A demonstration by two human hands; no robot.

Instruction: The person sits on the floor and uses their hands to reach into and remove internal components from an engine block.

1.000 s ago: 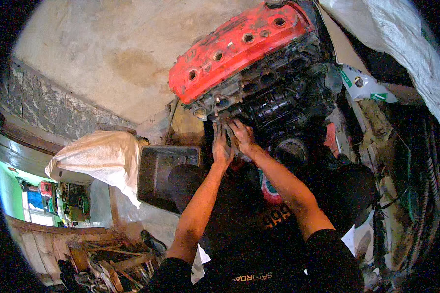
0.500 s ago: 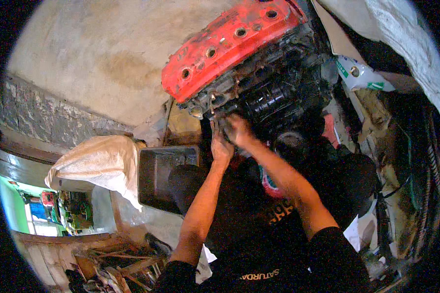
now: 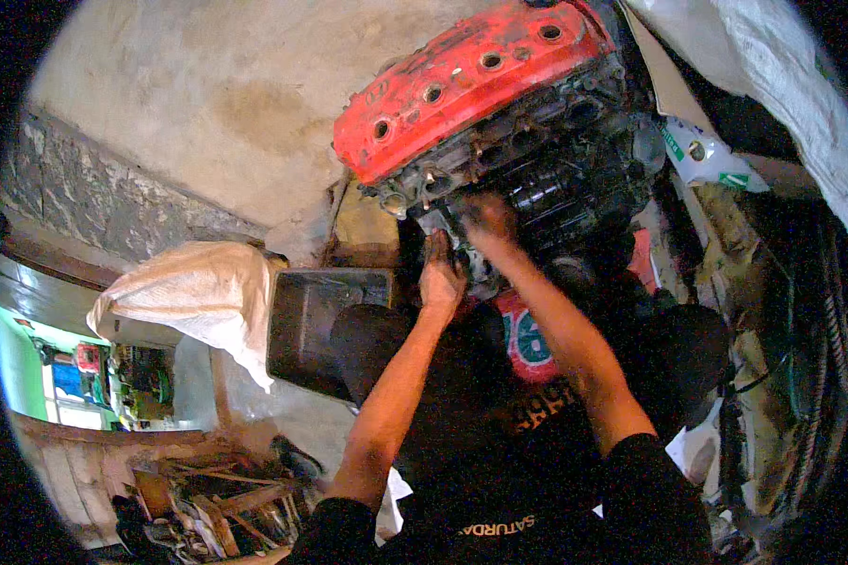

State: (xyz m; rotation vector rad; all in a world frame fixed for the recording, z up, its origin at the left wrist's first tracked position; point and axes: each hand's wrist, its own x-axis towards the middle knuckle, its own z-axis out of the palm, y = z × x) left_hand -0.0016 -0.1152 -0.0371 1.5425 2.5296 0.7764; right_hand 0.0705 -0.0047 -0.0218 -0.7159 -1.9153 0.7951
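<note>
A greasy dark engine [image 3: 556, 179] with a red valve cover [image 3: 462, 80] lies on the floor in front of me. My left hand [image 3: 440, 278] presses against the engine's near lower side, fingers up. My right hand [image 3: 488, 218] is just right of it, on the same dirty metal part; whether it holds a tool or a small part is too blurred to tell. Both forearms reach up from the lower edge over my dark clothes.
A dark rectangular tray [image 3: 316, 320] sits left of my knee. A white sack [image 3: 193, 297] lies further left. Scrap wood [image 3: 217, 499] is piled at the lower left. White sheeting [image 3: 773, 85] and a white bottle [image 3: 702, 155] are at the right. Concrete floor [image 3: 207, 94] lies beyond.
The view has swung slightly, so the engine sits a bit higher and further right. My hands stay together on the engine's near side, the right one shifting a little upward.
</note>
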